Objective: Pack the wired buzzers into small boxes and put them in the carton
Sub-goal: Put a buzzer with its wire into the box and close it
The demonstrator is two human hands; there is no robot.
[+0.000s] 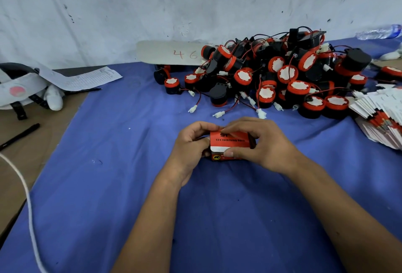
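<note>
The small red box [229,143] bears black print, "12v reversing horn" as far as it can be made out, under larger letters half covered by a finger; beyond the box, a pale card [169,52] against the wall carries "46" handwritten in red; the printed sheet [87,78] far left of the box is too small to read.

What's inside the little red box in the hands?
You can't see inside. Both hands, left and right, hold the red box, its flap covering the top. A buzzer inside isn't visible.

Red, black and white on blue

The small box [229,144] is red with black lettering and a white band; the buzzers [282,74] are black with red rims, white faces and red-and-black wires, on a blue cloth [108,164].
</note>
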